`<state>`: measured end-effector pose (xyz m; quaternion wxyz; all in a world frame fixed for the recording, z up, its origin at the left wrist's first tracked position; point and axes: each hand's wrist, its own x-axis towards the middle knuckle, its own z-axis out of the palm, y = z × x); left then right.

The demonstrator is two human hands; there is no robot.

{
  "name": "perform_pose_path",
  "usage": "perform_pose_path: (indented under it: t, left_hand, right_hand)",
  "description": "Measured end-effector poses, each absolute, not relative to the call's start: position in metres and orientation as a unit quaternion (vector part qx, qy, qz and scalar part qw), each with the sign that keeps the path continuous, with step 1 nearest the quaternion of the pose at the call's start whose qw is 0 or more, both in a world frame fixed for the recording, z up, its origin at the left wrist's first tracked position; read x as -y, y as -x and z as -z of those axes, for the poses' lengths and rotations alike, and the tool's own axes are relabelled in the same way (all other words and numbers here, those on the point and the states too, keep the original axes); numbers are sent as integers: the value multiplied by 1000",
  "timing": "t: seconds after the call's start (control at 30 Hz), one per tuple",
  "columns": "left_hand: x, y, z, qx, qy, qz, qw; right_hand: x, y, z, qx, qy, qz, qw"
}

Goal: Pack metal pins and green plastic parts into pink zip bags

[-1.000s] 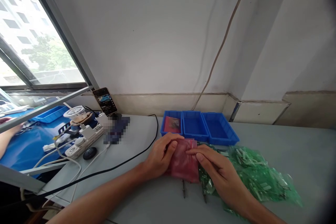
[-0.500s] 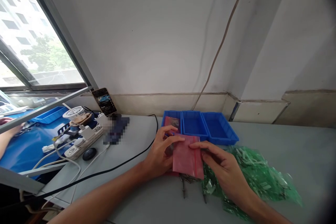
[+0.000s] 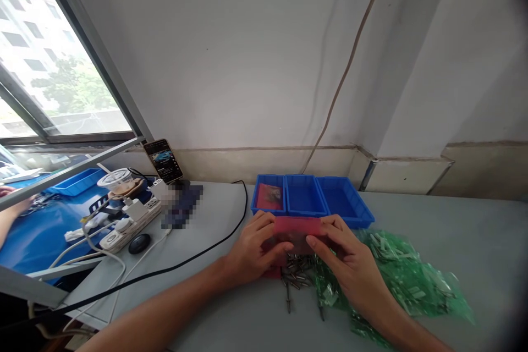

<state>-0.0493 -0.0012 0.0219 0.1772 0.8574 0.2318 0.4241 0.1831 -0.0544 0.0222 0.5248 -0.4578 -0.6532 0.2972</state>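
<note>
A small red plastic bag (image 3: 297, 226) is stretched between my two hands above the table. My left hand (image 3: 259, 245) pinches its left side, thumb in front. At its right side, my right hand (image 3: 344, 250) grips the bag between thumb and fingers. Beneath it lies a pile of small metal pins (image 3: 297, 272), rivet-like in shape, partly hidden by the bag and my hands. More red plastic (image 3: 272, 273) shows under my left hand. Green plastic bags (image 3: 416, 280) with small parts in them lie to the right of my right hand and partly under it.
Behind my hands stand joined blue bins (image 3: 307, 195); the left one holds a red bag (image 3: 270, 197). At left are a power strip (image 3: 132, 225), a black mouse (image 3: 139, 243), a propped phone (image 3: 163, 160) and a black cable (image 3: 198, 258). Another person's hand (image 3: 14, 206) shows at far left.
The red bag has been lifted off the pins and tilted, so more of the pile shows. My left hand has moved from pressing on it to pinching its side.
</note>
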Motion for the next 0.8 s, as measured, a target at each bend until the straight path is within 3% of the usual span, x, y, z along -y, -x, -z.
perform_pose_path:
  t: [0.4, 0.8]
  left_hand:
    - [3, 49, -23, -226, -855, -429, 185]
    - [3, 44, -23, -194, -864, -448, 122]
  right_hand:
    - [57, -181, -22, 686, 436, -289, 506]
    - [59, -180, -24, 698, 429, -289, 495]
